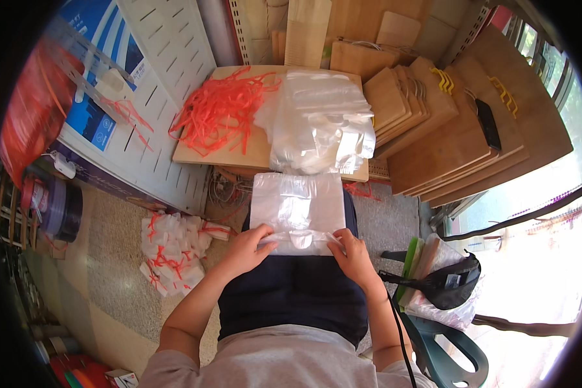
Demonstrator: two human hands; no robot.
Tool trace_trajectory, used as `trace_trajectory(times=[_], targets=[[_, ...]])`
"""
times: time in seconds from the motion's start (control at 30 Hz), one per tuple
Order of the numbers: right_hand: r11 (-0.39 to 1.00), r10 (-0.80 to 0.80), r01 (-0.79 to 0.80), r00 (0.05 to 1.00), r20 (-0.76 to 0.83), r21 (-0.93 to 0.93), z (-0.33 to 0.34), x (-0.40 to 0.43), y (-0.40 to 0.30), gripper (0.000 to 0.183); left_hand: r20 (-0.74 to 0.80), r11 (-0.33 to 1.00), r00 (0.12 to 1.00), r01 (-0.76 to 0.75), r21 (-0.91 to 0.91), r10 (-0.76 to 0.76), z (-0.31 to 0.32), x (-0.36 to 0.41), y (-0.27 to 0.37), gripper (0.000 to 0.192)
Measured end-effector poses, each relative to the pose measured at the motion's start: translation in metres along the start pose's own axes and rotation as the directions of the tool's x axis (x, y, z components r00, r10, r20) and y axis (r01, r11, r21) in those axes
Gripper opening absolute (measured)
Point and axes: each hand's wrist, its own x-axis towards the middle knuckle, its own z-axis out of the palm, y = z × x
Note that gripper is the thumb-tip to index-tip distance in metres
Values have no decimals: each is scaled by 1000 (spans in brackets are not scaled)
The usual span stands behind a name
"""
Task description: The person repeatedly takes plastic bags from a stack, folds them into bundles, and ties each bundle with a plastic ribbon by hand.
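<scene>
A flat white translucent plastic bag (298,203), or a thin stack of them, lies across my lap on dark trousers. Its near edge is folded over. My left hand (250,250) pinches the left end of that fold between thumb and fingers. At the right end, my right hand (353,254) grips the fold the same way. Just beyond, a pile of white plastic bags (320,121) rests on a wooden board (194,154). Left of that pile is a tangle of red plastic strips (223,111).
Bundles of white bags tied with red strips (177,252) lie on the floor to my left. Wooden boards (441,140) lean at the right, a black phone (487,123) on them. A black pouch (451,286) and a green plastic chair (448,349) are at my right.
</scene>
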Motion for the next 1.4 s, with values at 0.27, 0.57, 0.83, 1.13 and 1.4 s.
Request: trace_trajectory(times=[0.27,0.57,0.83,1.13,1.4], targets=[[998,48,-47,998,39,-38,0,13,-4,17,-220,949,957,-121,290,190,4,14,28,18],[981,193,-193,981,5,13,6,17,-3,23,-163,875,986,45,482,40,14,16,25,21],[969,205,-211,977,58,131,-4,15,-15,22,71,982,997,44,-181,-32,11,23,23,20],[996,84,-85,993,-79,-4,4,10,-8,17,-1,903,1000,1,429,-1,19,31,33,31],[972,-12,-75,930,-367,-221,14,14,-9,49,-315,822,934,43,568,168,21,21,16,69]])
